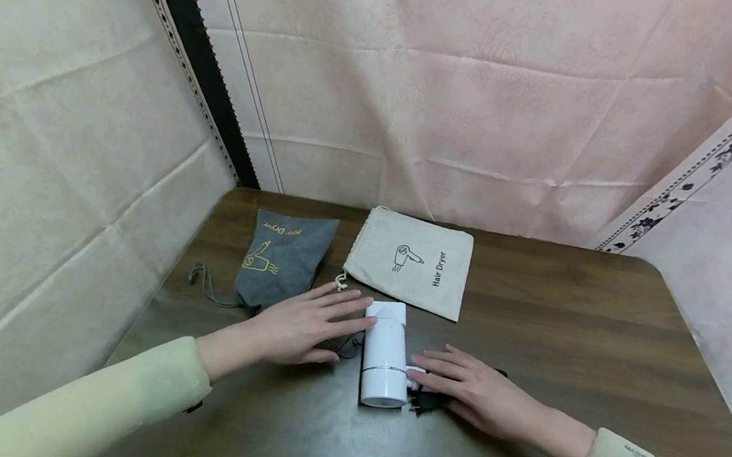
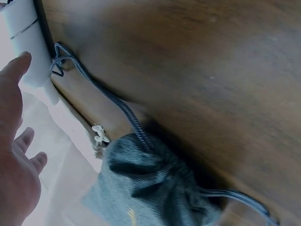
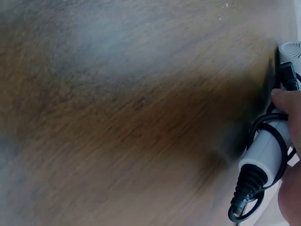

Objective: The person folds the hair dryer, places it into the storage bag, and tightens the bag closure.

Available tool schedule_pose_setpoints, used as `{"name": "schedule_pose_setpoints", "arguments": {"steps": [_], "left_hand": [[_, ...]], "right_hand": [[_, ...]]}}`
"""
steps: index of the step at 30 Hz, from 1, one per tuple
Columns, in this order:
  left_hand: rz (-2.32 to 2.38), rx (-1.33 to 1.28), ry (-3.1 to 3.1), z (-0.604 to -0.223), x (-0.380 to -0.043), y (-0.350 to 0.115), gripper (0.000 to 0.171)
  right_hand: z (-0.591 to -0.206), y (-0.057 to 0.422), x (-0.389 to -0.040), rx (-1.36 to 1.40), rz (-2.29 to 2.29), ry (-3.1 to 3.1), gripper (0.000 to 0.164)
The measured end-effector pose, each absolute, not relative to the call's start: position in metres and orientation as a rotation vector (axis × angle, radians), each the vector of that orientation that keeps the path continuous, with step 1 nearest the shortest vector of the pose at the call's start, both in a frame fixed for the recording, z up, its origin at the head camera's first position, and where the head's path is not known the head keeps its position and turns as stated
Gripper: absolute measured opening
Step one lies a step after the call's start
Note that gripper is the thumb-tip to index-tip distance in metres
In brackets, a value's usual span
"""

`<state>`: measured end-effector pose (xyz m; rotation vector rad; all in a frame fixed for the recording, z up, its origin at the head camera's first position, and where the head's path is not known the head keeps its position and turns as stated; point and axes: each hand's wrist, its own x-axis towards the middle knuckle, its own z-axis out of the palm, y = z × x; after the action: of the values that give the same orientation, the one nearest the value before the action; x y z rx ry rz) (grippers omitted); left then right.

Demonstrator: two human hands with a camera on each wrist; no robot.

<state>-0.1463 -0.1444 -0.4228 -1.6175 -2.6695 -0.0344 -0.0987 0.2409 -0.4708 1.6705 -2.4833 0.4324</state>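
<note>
A white hair dryer (image 1: 385,353) lies on the table, its barrel pointing away from me. My left hand (image 1: 305,327) reaches over from the left with spread fingers, and its fingertips touch the upper barrel. Over the handle lies my right hand (image 1: 485,395), fingers fairly straight and hiding most of it. In the right wrist view the thumb lies along the handle (image 3: 265,153), which has black cord looped round it. A black plug (image 1: 427,401) sticks out below the fingers. Beyond the left hand is a grey drawstring pouch (image 1: 288,258); its cord (image 2: 106,92) trails toward the barrel.
A cream drawstring bag (image 1: 415,262) printed "Hair Dryer" lies flat behind the dryer. The brown wooden table (image 1: 568,311) has rounded far corners. Pale pink cloth (image 1: 455,106) hangs behind it, with more cloth along both sides.
</note>
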Motion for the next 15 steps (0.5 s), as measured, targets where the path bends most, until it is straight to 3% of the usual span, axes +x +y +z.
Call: {"name": "schedule_pose_setpoints", "arguments": {"steps": [9, 15], "left_hand": [[0.139, -1.792, -2.553, -0.422, -0.155, -0.116, 0.090], [0.294, -1.870, -2.410, -0.422, -0.159, -0.101, 0.094]], "right_hand": [[-0.460, 0.266, -0.090, 1.504, 0.530, -2.580, 0.085], [-0.439, 0.280, -0.084, 1.214, 0.656, -2.706, 0.086]]}}
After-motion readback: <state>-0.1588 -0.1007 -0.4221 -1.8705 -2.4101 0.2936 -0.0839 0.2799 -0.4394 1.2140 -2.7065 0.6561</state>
